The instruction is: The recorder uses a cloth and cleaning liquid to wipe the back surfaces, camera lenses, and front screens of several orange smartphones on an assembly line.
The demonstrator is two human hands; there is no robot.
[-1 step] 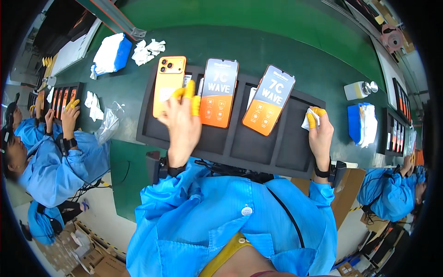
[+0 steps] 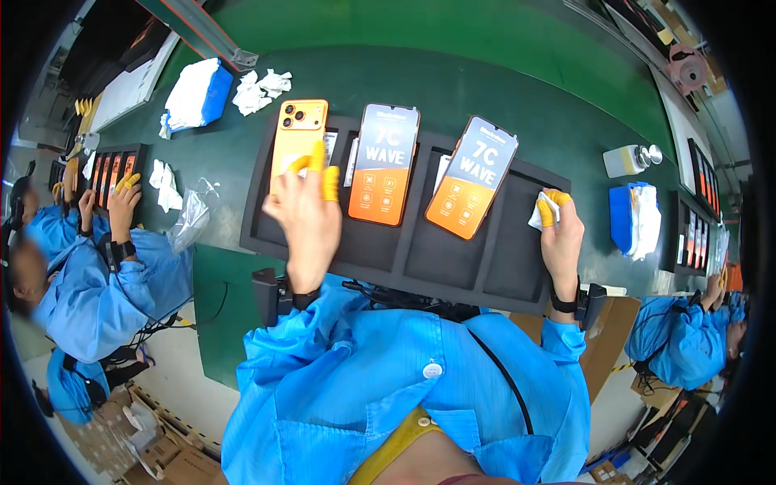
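At ten o'clock on the black tray (image 2: pixel 440 263) lies an orange phone (image 2: pixel 298 133), back up; the left hand (image 2: pixel 309 218) spreads its fingers (image 2: pixel 331 184) loosely over it, perhaps steadying it, grip unclear. At three o'clock, the right hand (image 2: pixel 563 237) pinches white cloth (image 2: pixel 535 217) securely.

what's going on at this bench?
Someone in a blue smock has three phones on a black compartment tray. The left hand is over the leftmost, the orange phone, which lies back up; whether it's gripped, I can't tell. The right hand holds a white wipe at the tray's right end. The middle phone and the tilted right phone lie front up, with no hand on them.
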